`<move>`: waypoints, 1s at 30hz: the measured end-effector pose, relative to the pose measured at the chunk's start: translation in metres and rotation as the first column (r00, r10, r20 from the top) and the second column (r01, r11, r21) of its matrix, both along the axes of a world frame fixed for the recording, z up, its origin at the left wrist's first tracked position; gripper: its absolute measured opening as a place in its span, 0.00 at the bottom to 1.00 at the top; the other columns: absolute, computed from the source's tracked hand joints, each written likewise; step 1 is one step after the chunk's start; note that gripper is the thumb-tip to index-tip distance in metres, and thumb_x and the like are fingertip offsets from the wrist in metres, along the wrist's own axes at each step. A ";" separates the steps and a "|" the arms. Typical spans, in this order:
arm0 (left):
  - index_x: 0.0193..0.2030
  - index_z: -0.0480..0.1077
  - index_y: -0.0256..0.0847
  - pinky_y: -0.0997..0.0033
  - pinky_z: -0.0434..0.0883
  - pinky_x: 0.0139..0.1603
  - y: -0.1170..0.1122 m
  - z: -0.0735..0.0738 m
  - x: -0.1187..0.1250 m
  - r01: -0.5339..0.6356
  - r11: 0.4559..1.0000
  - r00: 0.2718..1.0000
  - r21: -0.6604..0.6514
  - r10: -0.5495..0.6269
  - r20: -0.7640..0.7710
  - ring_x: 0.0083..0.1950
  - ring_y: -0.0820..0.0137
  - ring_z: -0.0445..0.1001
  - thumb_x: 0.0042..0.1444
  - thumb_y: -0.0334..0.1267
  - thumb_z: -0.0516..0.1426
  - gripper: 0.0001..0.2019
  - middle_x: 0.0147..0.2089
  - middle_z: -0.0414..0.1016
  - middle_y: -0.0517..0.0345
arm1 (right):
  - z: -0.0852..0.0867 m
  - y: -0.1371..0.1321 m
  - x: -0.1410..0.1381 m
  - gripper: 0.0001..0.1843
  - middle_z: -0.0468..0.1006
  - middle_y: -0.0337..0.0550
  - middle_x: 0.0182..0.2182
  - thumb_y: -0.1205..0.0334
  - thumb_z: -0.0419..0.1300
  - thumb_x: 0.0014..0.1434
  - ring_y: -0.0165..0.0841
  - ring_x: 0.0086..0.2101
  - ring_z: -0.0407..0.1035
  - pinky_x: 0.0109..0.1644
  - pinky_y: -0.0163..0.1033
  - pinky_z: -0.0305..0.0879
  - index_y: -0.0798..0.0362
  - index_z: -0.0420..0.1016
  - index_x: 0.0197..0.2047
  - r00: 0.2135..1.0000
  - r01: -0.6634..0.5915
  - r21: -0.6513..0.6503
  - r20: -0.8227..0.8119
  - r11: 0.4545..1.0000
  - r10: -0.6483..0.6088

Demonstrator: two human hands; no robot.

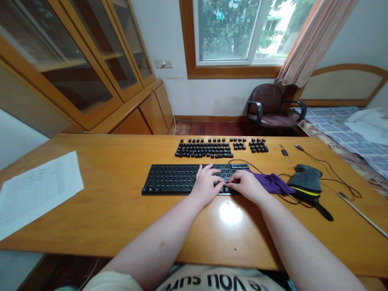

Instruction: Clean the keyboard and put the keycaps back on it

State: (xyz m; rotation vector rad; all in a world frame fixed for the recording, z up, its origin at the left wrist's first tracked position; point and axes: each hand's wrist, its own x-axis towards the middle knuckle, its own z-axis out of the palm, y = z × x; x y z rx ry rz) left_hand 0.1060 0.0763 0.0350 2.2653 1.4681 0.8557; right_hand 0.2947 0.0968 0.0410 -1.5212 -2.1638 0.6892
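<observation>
A black keyboard (172,180) with its keycaps pulled off most of its surface lies lengthwise before me. My left hand (206,180) rests on its right half, fingers spread over the bare switches, thumb and index pointing towards my right hand. Beside it, my right hand (244,182) pinches at the keyboard's lower right part; whatever is between those fingertips is too small to make out. A purple cloth (273,183) lies partly behind the right hand. Loose black keycaps (204,149) are laid out in rows behind the keyboard, in keyboard order.
To the right lie a grey brush-like cleaning tool (306,180) with a yellow edge, a black cable (330,161), a small keycap puller (284,152) and a thin white stick (363,214). Printed sheets (39,190) lie at the left of the wooden table (121,218).
</observation>
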 end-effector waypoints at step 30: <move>0.66 0.48 0.34 0.56 0.56 0.64 -0.048 -0.008 -0.210 -0.395 0.893 0.885 -0.215 0.306 -0.352 0.65 0.55 0.56 0.46 0.50 0.59 0.44 0.65 0.56 0.40 | 0.006 0.009 0.104 0.17 0.78 0.51 0.40 0.58 0.55 0.56 0.41 0.42 0.71 0.48 0.42 0.63 0.55 0.75 0.45 0.909 0.151 0.141 0.369 0.979 -0.193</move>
